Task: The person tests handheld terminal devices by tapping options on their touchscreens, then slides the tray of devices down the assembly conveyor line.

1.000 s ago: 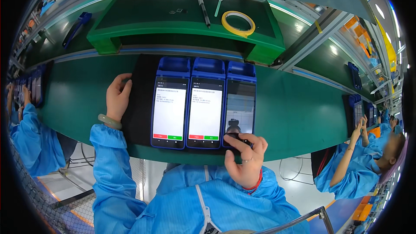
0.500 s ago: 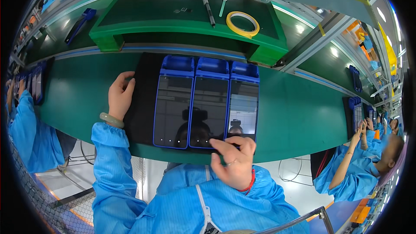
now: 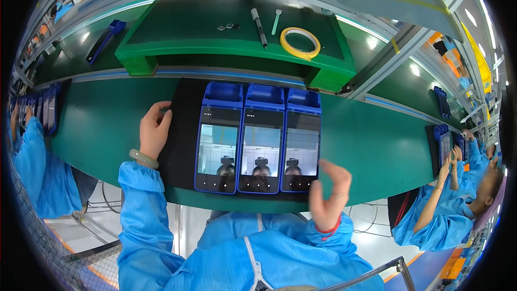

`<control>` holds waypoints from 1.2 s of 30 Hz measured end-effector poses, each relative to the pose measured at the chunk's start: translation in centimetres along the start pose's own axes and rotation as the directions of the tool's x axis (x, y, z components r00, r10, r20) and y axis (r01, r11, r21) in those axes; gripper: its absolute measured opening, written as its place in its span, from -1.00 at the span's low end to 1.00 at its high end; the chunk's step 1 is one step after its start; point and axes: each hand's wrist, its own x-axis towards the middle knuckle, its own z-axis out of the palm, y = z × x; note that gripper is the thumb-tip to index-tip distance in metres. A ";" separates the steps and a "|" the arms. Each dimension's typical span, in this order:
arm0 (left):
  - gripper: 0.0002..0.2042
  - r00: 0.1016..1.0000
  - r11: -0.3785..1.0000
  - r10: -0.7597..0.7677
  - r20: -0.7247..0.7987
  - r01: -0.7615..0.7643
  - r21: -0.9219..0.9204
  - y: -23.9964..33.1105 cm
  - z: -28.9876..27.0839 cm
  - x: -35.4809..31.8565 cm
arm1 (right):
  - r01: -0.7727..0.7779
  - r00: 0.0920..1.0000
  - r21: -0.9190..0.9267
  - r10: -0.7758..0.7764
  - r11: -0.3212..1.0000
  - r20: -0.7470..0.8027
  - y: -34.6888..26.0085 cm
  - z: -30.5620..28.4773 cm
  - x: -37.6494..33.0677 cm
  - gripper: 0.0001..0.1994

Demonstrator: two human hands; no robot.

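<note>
Three blue handheld terminals with touch screens lie side by side: the left terminal (image 3: 218,151), the middle terminal (image 3: 261,148) and the right terminal (image 3: 302,145). Their raised blue ends point away from me, and all three screens show bright pictures. Under them is a black mat (image 3: 180,134). My left hand (image 3: 154,132) rests at the mat's left edge, holding nothing, fingers loosely bent and thumb apart. Beside the right terminal's near right corner is my right hand (image 3: 331,196), empty, with bent fingers and thumb spread; whether a fingertip touches the terminal I cannot tell.
A green raised shelf (image 3: 237,48) stands behind the terminals. On it lie a marker pen (image 3: 259,28), a pale green stick (image 3: 277,22), a yellow tape roll (image 3: 284,48) and small cards (image 3: 229,27). People in blue work at both sides along the green table (image 3: 366,145).
My right hand has moved right, from the middle terminal's lower edge to beside the right terminal. The left and middle screens have turned from dark to bright. My left hand stays by the mat.
</note>
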 end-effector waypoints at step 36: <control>-0.52 0.993 0.972 0.067 0.102 -0.041 -0.232 3.1 4.1 -1.9 | -0.466 0.883 0.553 0.405 0.690 0.239 5.7 3.6 6.5 -0.49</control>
